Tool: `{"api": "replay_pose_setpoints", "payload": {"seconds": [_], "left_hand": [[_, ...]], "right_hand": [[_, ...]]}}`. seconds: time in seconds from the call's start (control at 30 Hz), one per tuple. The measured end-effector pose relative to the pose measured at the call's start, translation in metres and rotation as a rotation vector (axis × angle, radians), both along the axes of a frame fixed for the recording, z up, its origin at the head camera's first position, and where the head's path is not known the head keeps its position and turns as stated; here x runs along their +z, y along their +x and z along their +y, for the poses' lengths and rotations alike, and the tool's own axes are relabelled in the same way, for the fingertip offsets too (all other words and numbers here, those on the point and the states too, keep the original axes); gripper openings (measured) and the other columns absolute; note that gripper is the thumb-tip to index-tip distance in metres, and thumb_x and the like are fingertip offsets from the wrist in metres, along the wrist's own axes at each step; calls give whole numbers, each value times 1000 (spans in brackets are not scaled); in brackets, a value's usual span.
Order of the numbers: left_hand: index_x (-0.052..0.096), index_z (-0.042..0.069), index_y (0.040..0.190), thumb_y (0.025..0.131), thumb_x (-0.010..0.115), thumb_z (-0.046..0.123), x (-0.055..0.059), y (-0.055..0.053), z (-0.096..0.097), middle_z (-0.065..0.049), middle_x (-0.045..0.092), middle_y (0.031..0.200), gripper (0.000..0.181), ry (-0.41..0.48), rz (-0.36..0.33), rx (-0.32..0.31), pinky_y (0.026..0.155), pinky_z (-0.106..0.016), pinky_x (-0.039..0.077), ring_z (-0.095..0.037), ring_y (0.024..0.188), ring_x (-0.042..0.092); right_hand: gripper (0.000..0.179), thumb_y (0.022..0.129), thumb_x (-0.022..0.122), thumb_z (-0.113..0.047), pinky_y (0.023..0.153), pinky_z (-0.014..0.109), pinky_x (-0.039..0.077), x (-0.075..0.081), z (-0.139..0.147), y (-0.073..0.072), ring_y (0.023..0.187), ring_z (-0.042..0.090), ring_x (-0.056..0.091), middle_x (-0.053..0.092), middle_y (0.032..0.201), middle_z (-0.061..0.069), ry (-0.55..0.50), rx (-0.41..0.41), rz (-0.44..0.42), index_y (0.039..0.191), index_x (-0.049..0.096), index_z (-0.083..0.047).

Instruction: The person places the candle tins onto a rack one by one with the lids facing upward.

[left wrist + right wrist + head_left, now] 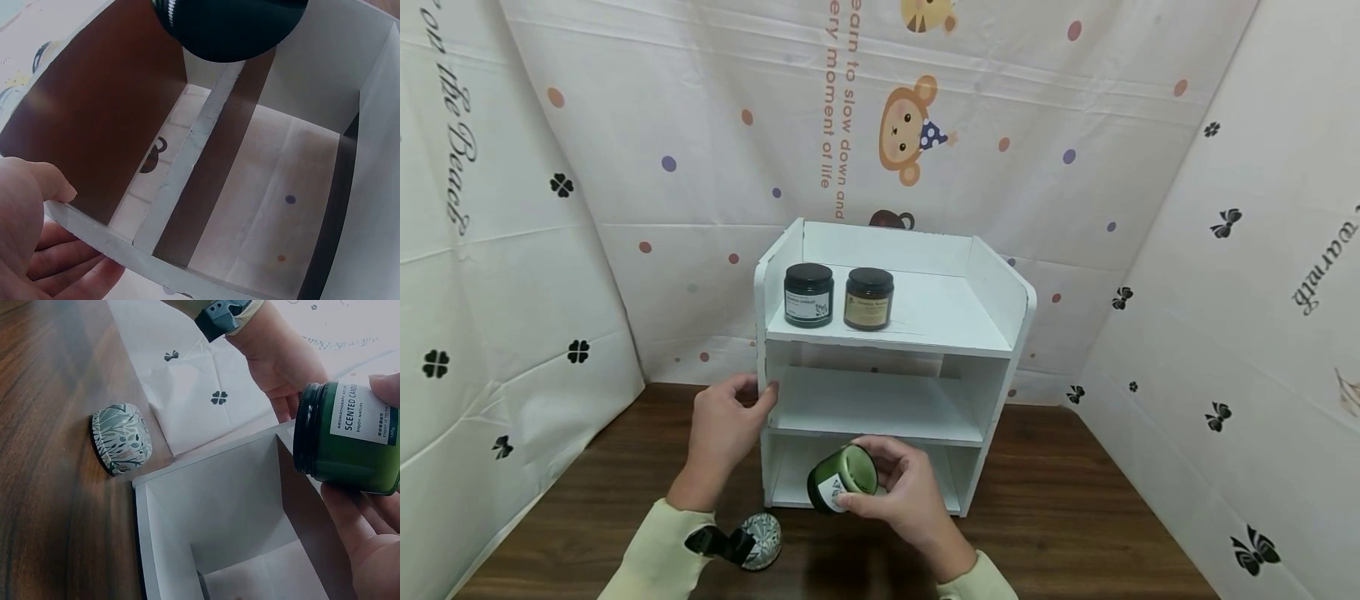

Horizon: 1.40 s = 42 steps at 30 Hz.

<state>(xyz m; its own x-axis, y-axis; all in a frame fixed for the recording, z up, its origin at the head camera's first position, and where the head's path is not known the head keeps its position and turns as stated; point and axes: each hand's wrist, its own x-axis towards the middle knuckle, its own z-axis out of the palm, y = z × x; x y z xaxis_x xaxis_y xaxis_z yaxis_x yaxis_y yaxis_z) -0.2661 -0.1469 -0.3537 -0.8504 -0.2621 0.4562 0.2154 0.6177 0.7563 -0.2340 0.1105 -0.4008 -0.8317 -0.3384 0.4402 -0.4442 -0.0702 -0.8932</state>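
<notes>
My right hand [910,496] holds a green glass scented candle jar [829,483] in front of the lower part of a white shelf unit [1000,392]. The jar is tilted, its dark lid toward the lower left in the head view. Its white label and black lid show in the right wrist view, with fingers [350,519] under the glass. With my left hand [722,429] I grip the front edge of the shelf unit's left side panel. The thumb [53,181] is on the inner side, the other fingers outside.
On the top shelf stand a dark jar with a white label [808,307] and an amber jar with a tan label [868,310]. A round leaf-patterned tin [763,540] lies on the wooden table [1075,517] by my left wrist. Printed cloth [700,167] surrounds the table.
</notes>
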Motion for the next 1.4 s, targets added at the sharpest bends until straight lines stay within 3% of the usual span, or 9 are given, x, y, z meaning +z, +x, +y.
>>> {"api": "replay_pose_setpoints", "payload": {"seconds": [1.07,1.4], "left_hand": [[78,6,105,95,70,34,-2,-1,0,-11,76,89,31,-3,5,4,69,-32,55,-24,80,67],[78,6,105,95,70,34,0,0,0,-11,77,89,31,1,1,-2,68,-33,56,-23,80,67]], "right_hand": [[56,72,84,4,83,27,60,1,-3,1,99,13,69,67,113,11,-97,62,-33,121,57,11],[57,72,85,3,85,29,60,4,-3,4,102,15,69,66,117,17,-81,15,-26,122,59,8]]}}
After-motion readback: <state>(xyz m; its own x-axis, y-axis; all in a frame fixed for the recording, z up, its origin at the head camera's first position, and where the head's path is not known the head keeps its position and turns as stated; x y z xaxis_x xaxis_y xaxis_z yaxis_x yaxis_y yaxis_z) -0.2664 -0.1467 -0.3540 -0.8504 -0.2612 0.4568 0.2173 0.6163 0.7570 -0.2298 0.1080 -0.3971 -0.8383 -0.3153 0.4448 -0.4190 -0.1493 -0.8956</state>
